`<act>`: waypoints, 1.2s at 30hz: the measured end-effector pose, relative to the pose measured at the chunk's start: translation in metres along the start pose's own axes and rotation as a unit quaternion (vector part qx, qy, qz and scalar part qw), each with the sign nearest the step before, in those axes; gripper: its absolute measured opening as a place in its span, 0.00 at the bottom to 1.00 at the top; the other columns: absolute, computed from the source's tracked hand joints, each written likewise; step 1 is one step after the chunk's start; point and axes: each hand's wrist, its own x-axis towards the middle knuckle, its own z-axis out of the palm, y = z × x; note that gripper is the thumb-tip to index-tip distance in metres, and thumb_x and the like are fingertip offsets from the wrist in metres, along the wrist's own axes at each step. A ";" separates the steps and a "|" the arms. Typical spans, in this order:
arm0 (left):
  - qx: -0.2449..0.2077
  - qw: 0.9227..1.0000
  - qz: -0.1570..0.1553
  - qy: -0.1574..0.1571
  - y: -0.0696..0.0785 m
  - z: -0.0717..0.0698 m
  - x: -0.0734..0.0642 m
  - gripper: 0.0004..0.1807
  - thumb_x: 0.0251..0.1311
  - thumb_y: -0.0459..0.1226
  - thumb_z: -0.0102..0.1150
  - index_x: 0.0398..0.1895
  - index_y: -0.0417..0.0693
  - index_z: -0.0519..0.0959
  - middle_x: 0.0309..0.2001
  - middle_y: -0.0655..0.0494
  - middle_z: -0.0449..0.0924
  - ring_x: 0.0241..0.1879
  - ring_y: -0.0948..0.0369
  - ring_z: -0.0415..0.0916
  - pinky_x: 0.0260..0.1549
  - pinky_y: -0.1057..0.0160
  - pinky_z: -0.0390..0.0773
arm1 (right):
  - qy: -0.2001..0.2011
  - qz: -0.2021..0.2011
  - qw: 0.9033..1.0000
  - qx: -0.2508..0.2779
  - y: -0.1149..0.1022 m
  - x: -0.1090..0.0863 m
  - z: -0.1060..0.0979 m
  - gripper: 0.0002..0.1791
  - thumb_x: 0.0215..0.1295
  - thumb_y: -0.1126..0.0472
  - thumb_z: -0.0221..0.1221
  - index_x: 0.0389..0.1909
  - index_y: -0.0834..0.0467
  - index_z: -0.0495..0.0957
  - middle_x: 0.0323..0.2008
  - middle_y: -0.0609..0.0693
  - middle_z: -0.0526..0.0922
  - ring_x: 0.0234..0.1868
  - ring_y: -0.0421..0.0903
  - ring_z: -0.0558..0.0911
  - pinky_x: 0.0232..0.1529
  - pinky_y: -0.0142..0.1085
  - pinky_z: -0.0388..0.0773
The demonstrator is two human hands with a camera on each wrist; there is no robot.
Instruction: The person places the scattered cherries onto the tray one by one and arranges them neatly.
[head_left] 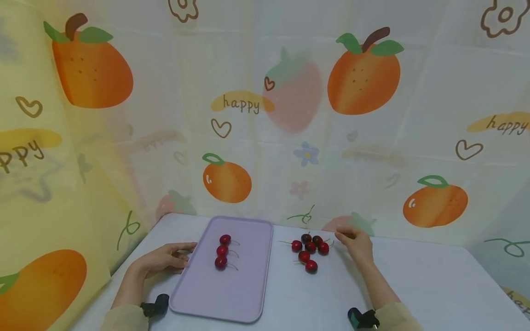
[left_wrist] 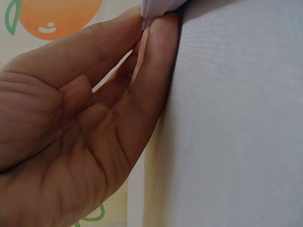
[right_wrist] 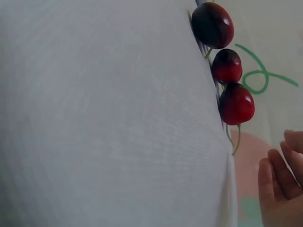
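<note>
Caution: the left hand [head_left: 167, 258] pinches the left rim of the tray [head_left: 248, 294]; raising it may roll the three cherries [head_left: 221, 250] off. Right of the tray, the right hand [head_left: 358, 243], fingers relaxed, apparently empty, hovers near seven cherries [head_left: 304, 256] on the bench [head_left: 310, 299]; imprecise contact may scatter these. Count: one tray, ten cherries.

Head view faces forward and down; 2 close, low wrist views share its white table [head_left: 314, 299].
</note>
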 end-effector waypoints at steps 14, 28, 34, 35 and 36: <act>-0.005 1.000 0.008 -0.008 0.002 0.000 0.000 0.39 0.62 0.31 0.58 0.75 0.35 0.54 0.44 0.53 0.72 0.40 0.64 0.72 0.39 0.69 0.82 | -0.077 -0.048 0.993 -0.071 0.015 0.002 0.001 0.14 0.66 0.63 0.59 0.50 0.65 0.82 0.51 0.64 0.84 0.55 0.61 0.81 0.60 0.53 0.75; -0.003 1.000 0.012 -0.009 -0.001 -0.001 -0.001 0.40 0.61 0.31 0.58 0.75 0.34 0.54 0.39 0.55 0.71 0.40 0.64 0.71 0.39 0.70 0.81 | -0.098 -0.070 0.989 -0.089 0.026 0.004 0.005 0.12 0.60 0.68 0.62 0.45 0.64 0.85 0.47 0.60 0.87 0.49 0.55 0.84 0.53 0.45 0.80; -0.008 1.000 0.007 -0.007 -0.002 -0.001 0.001 0.40 0.61 0.31 0.58 0.75 0.35 0.55 0.40 0.54 0.71 0.40 0.64 0.72 0.40 0.69 0.82 | -0.100 -0.065 0.988 -0.097 0.029 0.004 0.006 0.12 0.57 0.69 0.63 0.42 0.63 0.85 0.45 0.60 0.87 0.44 0.50 0.83 0.43 0.37 0.79; -0.008 1.000 0.006 -0.008 -0.002 -0.001 0.001 0.40 0.61 0.31 0.58 0.75 0.35 0.55 0.40 0.54 0.71 0.40 0.63 0.72 0.40 0.69 0.82 | -0.101 -0.064 0.988 -0.097 0.029 0.003 0.006 0.12 0.57 0.69 0.63 0.42 0.63 0.86 0.44 0.60 0.87 0.42 0.49 0.82 0.42 0.36 0.78; -0.009 1.000 0.006 -0.008 -0.002 -0.001 0.001 0.40 0.61 0.31 0.58 0.75 0.35 0.55 0.40 0.54 0.71 0.40 0.63 0.72 0.40 0.69 0.82 | -0.103 -0.064 0.988 -0.097 0.029 0.003 0.006 0.11 0.56 0.68 0.64 0.42 0.63 0.86 0.44 0.59 0.87 0.41 0.47 0.81 0.40 0.34 0.76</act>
